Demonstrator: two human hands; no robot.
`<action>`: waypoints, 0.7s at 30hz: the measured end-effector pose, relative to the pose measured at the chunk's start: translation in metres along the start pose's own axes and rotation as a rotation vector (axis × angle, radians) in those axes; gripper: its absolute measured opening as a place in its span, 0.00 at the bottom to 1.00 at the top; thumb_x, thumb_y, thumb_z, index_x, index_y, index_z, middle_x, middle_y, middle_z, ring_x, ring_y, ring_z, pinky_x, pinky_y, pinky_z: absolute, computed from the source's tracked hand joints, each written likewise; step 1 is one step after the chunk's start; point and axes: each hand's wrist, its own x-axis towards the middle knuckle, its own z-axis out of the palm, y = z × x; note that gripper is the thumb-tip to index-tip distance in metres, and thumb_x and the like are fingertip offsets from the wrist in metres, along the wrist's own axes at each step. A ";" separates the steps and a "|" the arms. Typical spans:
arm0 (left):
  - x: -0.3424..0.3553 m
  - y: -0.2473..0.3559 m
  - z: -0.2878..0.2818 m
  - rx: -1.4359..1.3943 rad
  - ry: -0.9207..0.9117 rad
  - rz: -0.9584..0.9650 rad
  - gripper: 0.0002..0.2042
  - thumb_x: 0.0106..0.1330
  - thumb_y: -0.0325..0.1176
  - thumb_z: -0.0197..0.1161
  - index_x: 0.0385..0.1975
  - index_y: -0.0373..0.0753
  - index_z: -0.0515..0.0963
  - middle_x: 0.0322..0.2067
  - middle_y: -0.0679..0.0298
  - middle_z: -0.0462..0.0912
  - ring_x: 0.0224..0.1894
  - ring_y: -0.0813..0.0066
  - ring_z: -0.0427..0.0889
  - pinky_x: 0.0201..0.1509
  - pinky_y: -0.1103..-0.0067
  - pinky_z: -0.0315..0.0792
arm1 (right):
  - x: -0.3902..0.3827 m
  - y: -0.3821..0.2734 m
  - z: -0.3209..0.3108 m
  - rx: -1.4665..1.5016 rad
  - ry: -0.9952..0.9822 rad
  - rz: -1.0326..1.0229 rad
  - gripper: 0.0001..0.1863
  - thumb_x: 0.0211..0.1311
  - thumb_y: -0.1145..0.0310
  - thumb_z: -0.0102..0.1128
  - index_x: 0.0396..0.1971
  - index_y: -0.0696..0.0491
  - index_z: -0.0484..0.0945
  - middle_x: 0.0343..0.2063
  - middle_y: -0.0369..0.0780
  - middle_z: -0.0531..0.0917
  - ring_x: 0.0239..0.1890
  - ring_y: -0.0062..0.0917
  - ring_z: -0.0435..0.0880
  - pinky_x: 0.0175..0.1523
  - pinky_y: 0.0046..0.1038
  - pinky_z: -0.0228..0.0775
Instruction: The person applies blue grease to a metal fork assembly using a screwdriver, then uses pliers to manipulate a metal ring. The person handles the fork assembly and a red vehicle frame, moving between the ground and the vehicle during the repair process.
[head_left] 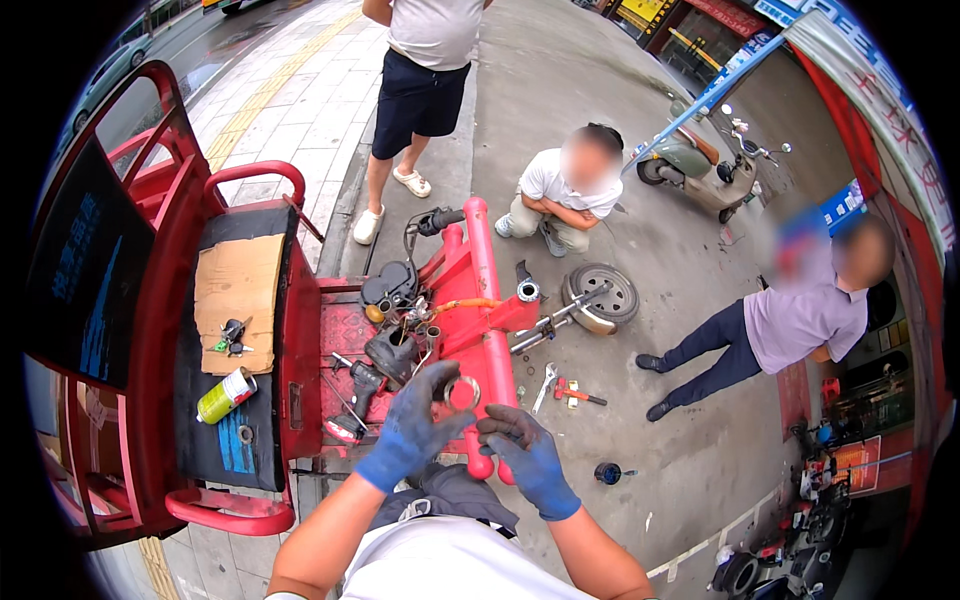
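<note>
Over the red frame (493, 350) of a vehicle stopped on roadside concrete, a worker's blue-gloved left grip (412, 425) pinches a metal ring (474, 386) between thumb and fingers, the ring raised in front of the tubing and just left of the other hand. The right grip (530, 460) is half curled beside it, over the red tube; whether it holds anything cannot be told. On the red footboard to the left sit a power drill (362, 390) and a cluster of dark mechanical parts (390, 285). The black seat (190, 450) carries a sheet of cardboard (238, 275) with keys (234, 338) on it, a green can (227, 395) lying on its side and a second ring (245, 434). A wrench (545, 387) and a hammer (585, 396) lie on the ground beyond the frame, near a wheel (612, 290) with its fork. One onlooker (570, 185) crouches with folded arms; another, in a mauve shirt (808, 305), stands at right, and a third, in dark shorts (422, 98), stands near the paving.
</note>
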 end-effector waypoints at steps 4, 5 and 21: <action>0.096 -0.048 0.052 0.137 0.083 0.137 0.35 0.50 0.30 0.77 0.59 0.33 0.69 0.53 0.51 0.78 0.55 0.61 0.79 0.59 0.71 0.74 | -0.006 0.021 -0.063 -0.094 0.164 0.099 0.19 0.65 0.73 0.55 0.54 0.65 0.72 0.42 0.48 0.83 0.40 0.28 0.84 0.48 0.30 0.79; 0.115 -0.058 0.065 0.148 0.088 0.161 0.35 0.50 0.31 0.77 0.59 0.34 0.69 0.53 0.52 0.79 0.55 0.60 0.79 0.60 0.70 0.73 | -0.009 0.028 -0.076 -0.107 0.202 0.117 0.19 0.65 0.72 0.56 0.54 0.65 0.72 0.41 0.48 0.83 0.39 0.27 0.84 0.47 0.30 0.79; 0.188 -0.108 0.124 0.210 0.050 0.148 0.33 0.50 0.37 0.77 0.57 0.38 0.72 0.51 0.54 0.80 0.54 0.55 0.78 0.60 0.65 0.70 | -0.006 0.043 -0.143 -0.102 0.411 0.310 0.18 0.65 0.70 0.59 0.51 0.65 0.74 0.38 0.45 0.84 0.36 0.25 0.84 0.44 0.28 0.80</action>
